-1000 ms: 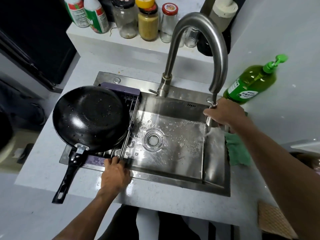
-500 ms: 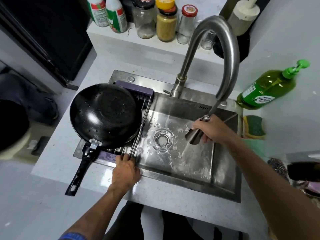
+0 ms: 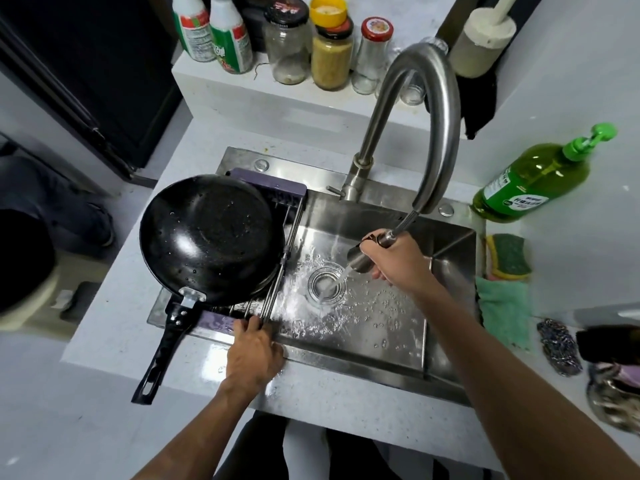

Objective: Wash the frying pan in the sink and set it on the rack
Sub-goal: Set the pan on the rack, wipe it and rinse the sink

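step: pan (image 3: 211,237) upside down on rack (image 3: 273,303), sink (image 3: 381,327) being rinsed | right hand (image 3: 398,261) grips running sprayer (image 3: 362,259) | left hand (image 3: 254,351) holds rack edge | next: likely shut water, reseat sprayer

Sink (image 3: 446,237) basin open at right — pan (image 3: 211,237) on rack (image 3: 277,292) covers its left.

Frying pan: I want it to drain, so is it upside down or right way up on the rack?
Upside down: the frying pan shows its domed, wet underside on the rack.

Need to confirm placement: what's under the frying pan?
The frying pan lies upside down on the rack across the sink's left side; anything beneath it is hidden.
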A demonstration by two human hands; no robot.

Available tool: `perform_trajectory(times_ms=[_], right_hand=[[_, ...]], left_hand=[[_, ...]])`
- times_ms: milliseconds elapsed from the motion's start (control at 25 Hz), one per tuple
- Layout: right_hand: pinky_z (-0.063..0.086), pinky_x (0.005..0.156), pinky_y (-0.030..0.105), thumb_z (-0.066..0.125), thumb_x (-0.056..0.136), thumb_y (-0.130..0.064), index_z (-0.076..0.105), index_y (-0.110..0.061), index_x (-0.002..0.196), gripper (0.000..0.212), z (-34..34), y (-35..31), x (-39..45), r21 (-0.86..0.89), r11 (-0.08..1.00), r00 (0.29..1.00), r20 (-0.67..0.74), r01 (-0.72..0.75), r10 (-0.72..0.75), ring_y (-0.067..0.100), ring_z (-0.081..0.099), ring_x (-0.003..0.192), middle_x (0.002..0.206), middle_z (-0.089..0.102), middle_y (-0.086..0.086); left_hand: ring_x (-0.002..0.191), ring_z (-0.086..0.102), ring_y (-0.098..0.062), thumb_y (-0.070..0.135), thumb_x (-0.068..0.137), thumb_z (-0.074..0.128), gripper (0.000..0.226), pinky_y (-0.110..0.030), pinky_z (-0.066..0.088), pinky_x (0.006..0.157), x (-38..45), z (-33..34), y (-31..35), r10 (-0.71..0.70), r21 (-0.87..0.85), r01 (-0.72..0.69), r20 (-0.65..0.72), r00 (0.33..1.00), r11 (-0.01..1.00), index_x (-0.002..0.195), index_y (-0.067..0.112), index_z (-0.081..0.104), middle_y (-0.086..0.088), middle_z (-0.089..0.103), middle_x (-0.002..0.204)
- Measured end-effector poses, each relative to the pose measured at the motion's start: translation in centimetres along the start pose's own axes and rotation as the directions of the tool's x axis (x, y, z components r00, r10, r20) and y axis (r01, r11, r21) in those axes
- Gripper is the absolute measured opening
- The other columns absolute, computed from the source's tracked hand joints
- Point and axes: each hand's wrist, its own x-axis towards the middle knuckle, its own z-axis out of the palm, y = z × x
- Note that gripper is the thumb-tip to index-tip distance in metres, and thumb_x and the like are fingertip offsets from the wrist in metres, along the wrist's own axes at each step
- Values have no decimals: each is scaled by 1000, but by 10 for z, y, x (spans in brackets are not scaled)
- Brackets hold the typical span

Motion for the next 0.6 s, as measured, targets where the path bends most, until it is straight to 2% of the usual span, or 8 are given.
perform_trajectory(times_ms=[80,160,200,280,360,440,520,600], right_hand=[[51,56,24,68,86,-25,72,-20,71,16,-3,-1,1,-13,1000,999,-46,-4,4,3,66,52,62,72,-5],[57,64,30,75,80,-29,73,-20,77,10,-7,-2,0,-25,1000,998,-55,-16,15,5,69,60,69,73,-6],[59,66,32,79,77,-31,73,-20,81,14,-11,-4,-3,-21,1000,998,-67,-20,18,7,71,64,73,75,-5],[61,65,31,83,74,-30,70,-21,82,17,-21,-18,-9,54,998,993,-119,-14,21,9,71,67,78,75,-4],[57,59,25,84,76,-25,64,-23,78,20,-37,-35,-15,146,989,986,-168,17,8,7,69,65,76,71,-4],[54,55,24,83,78,-24,63,-19,80,21,-49,-40,-20,173,983,992,-118,63,-43,5,66,60,75,70,0],[48,52,20,81,80,-30,67,-18,100,27,-58,-24,-28,203,975,996,-29,94,-89,-2,58,52,72,70,1],[50,62,20,77,83,-33,62,-21,124,45,-66,17,-34,218,972,996,-42,83,-76,-3,62,63,78,70,-4]], left_hand=[[100,31,-16,35,92,51,24,-27,39,83,4,-1,-1,-1,-45,1,-14,1000,999,108,21,61,-3,51,115],[97,34,-16,31,89,55,20,-28,40,80,6,-1,0,-22,-121,13,-76,997,993,102,19,65,-3,54,111],[96,37,-17,29,87,57,19,-28,40,79,6,0,3,-12,-140,-5,-117,993,990,100,19,66,-2,55,109],[91,39,-15,26,83,59,17,-29,40,78,7,4,12,54,-159,-77,-146,988,984,96,19,68,1,57,103],[89,43,-14,29,81,57,17,-29,43,74,7,11,25,103,-216,-122,-100,990,969,91,19,67,6,57,96],[87,51,-16,37,77,51,22,-30,46,73,8,18,42,166,-267,-171,-43,985,948,85,22,64,7,56,90],[85,53,-13,33,77,56,15,-24,43,73,9,24,65,218,-302,-203,17,976,931,84,23,65,7,60,91],[76,54,-7,18,78,67,8,-8,37,67,13,29,89,243,-339,-208,63,968,918,85,23,67,6,63,91]])
